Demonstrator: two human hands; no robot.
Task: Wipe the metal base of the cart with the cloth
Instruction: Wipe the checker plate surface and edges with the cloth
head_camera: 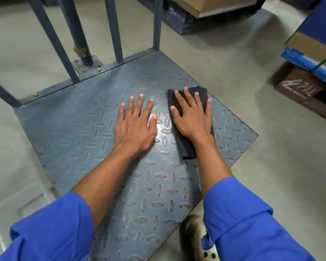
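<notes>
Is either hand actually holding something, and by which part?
Nothing is gripped. The right hand presses flat on the middle of the dark cloth; the left hand rests open on the metal base.

Stencilled in white on a brown block (297, 87) at far right: "PAL", after a slanted mark too rough to read. Printed pale on a dark blue box (179, 17) at top: a square logo beside blurred, illegible lettering.

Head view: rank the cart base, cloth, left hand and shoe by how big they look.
1. Base, by far.
2. Cloth and left hand: alike; the right hand covers part of the cloth.
3. Shoe, partly hidden by a sleeve, so unsure.
</notes>
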